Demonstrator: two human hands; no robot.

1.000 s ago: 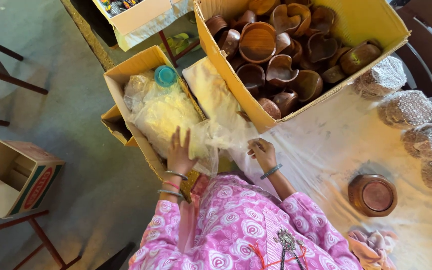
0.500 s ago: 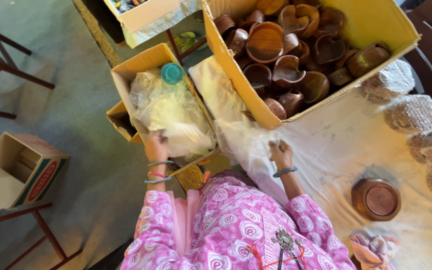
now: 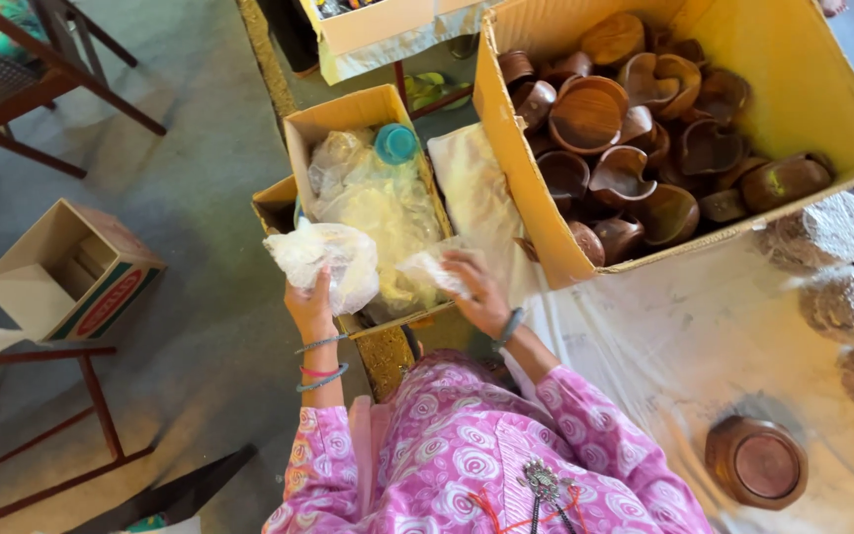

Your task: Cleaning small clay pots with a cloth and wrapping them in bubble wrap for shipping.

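My sleeve (image 3: 585, 425) is pink with white swirls, the plastic bag (image 3: 333, 259) I hold milky white, the bowls (image 3: 635, 138) dark brown, their box (image 3: 803, 79) yellow

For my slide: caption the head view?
Left hand lifts a plastic bag from a carton beside wooden bowls.

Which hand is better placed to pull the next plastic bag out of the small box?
Probably the right hand: it rests at the small box edge, pinching only a loose piece of plastic. The left hand is full, gripping a crumpled plastic bag.
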